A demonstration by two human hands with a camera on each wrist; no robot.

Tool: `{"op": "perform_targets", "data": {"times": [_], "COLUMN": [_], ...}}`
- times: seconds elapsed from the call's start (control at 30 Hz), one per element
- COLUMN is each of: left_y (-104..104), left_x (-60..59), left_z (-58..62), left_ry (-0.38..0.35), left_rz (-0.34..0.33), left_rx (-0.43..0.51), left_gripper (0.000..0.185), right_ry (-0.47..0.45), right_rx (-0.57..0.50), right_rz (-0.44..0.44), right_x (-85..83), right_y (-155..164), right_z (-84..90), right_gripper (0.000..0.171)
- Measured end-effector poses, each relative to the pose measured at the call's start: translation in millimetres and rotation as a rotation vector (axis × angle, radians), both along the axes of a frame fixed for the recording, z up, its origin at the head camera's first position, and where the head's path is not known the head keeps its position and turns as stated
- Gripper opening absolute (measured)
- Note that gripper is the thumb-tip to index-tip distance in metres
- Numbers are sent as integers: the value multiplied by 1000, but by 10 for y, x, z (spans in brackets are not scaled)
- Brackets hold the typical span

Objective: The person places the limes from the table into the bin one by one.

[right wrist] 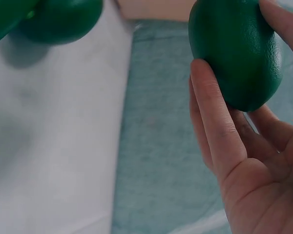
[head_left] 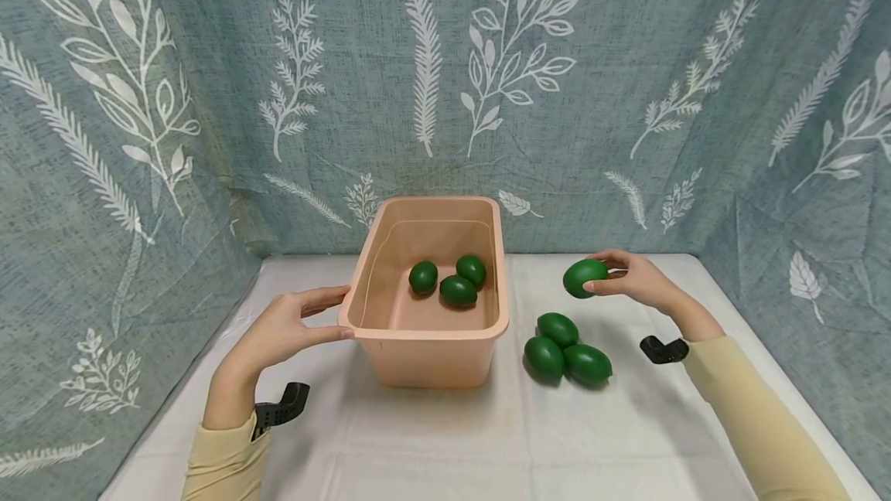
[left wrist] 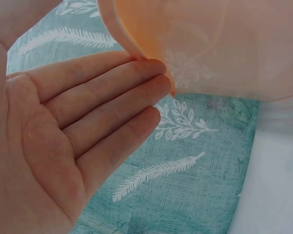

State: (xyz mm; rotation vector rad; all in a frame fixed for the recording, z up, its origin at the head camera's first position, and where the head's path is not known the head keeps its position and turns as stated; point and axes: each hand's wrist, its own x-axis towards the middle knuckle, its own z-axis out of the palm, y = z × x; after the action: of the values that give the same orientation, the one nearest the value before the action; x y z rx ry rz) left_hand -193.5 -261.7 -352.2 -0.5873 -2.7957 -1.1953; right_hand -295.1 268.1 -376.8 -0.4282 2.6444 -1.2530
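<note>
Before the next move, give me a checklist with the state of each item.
1. Right hand has a firm grip on the held lime: ok, fingers and thumb curl round it in the right wrist view.
2. Left hand steadies the bin: ok, straight fingers against its rim.
3. Bin upright on the table: ok.
4. Room left in the bin: ok, only three limes inside.
5. Limes still outside: three in a cluster right of the bin.
6. Path from held lime to bin free: ok, nothing between them.
</note>
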Motion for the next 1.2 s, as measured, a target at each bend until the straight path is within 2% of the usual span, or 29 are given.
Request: {"op": "perform_targets", "data": {"times": [0.2, 0.53, 1.2], "left_y": [-1, -1, -15], "left_x": [-13, -20, -22], "left_z": [-2, -2, -19], "left_ry": [0, -1, 7], "left_rz": [2, -3, -4], "left_rx": [-4, 1, -4], "left_gripper": [65, 65, 67], "right_ry": [12, 76, 106], "right_rx": [-15, 22, 43], "right_rz": [35, 90, 217], "right_x": [-13, -49, -97], "right_y": [-169, -466, -1163], "right_z": [217, 497, 900], "right_gripper": [64, 63, 58]}}
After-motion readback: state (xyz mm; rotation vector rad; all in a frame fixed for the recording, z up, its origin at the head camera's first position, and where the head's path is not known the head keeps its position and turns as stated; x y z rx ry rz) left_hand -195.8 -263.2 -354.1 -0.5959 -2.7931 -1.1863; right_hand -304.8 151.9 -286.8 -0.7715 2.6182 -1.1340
